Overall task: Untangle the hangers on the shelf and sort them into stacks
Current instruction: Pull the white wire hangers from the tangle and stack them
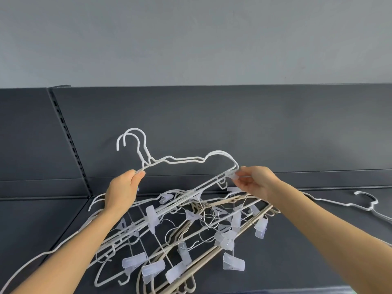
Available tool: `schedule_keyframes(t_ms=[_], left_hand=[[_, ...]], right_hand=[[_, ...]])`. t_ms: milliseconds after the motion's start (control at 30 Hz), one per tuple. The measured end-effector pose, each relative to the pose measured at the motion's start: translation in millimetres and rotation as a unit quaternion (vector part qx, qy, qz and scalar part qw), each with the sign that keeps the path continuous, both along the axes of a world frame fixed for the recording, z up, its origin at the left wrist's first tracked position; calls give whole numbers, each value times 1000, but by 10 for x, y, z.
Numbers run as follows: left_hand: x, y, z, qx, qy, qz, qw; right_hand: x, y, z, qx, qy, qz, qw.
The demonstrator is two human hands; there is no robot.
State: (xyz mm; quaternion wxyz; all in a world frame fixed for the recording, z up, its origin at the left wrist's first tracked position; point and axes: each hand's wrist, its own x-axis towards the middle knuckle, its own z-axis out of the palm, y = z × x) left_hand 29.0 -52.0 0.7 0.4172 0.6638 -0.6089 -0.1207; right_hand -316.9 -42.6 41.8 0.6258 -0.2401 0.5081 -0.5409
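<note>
Two white hangers [182,160] are lifted together above the tangled pile [180,230] on the dark shelf [297,240]; the left hand [123,190] has its grip closed on their neck below the hooks; the right hand [254,180] pinches a clear clip [235,176] at their far end; below, clips and beige hangers [244,228] interlock, snagging the raised pair; right of the pile lies a lone hanger [364,205].

I see white wire hangers [182,161] raised over a tangle [191,225] of white and beige ones, their clips [233,264] a frosted, translucent white. The shelf [318,240] is dark charcoal grey, and the wall [191,39] above it is a paler, plain grey.
</note>
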Motion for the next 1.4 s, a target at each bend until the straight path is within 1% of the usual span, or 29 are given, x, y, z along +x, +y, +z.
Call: schedule_keyframes(t_ms=[133,200,267,367,467,567,633,733,767,833,867,900,933,967,1000,1033,1067,1100,1167,1267,1400], left_hand=[[-35,8,16,3,-47,10,999],[-40,11,26,5,-43,10,999],[-53,16,49,7,-31,9,999],[-100,37,106,1,1,5,1000],[-147,91,193,-26,58,11,998],[-174,146,321,-52,118,24,991],[-183,173,424,-61,142,25,988],[-206,218,553,-77,139,13,987],[-216,235,583,-83,131,7,988],[-255,259,616,-91,114,-7,989],[-271,269,626,-91,107,-14,990],[-280,274,628,-89,103,-21,990],[-288,280,632,-86,103,-26,991],[-290,279,631,-84,109,-30,990],[-289,278,633,-82,120,-34,989],[-287,272,637,-79,136,-36,987],[-284,265,646,-78,153,-37,984],[-276,251,656,-77,170,-36,982],[-249,220,685,-74,195,-33,977],[-202,195,730,-77,205,-39,975],[-143,174,777,-82,227,-58,969]], right_hand=[[3,27,33,-47,70,-6,996],[-11,16,17,-57,96,-13,994],[-33,11,-32,-49,123,-13,991],[-96,8,-147,-13,158,-1,987],[-159,12,-238,23,148,9,989],[-176,44,-276,31,156,13,987],[-178,65,-313,32,158,7,987],[-174,86,-345,25,157,3,987],[-161,92,-342,24,170,5,985],[-150,98,-327,27,232,13,972],[-127,110,-314,29,281,23,959],[-96,116,-311,23,345,37,938],[-69,123,-310,8,434,55,899],[-45,130,-297,-18,541,70,838],[-5,146,-278,-56,637,84,764],[50,156,-266,-101,700,97,701],[122,164,-255,-146,725,116,663],[209,164,-249,-184,729,141,644],[421,143,-254,-241,718,196,622],[737,106,-316,-259,692,273,616],[1107,72,-374,-272,670,341,601]])
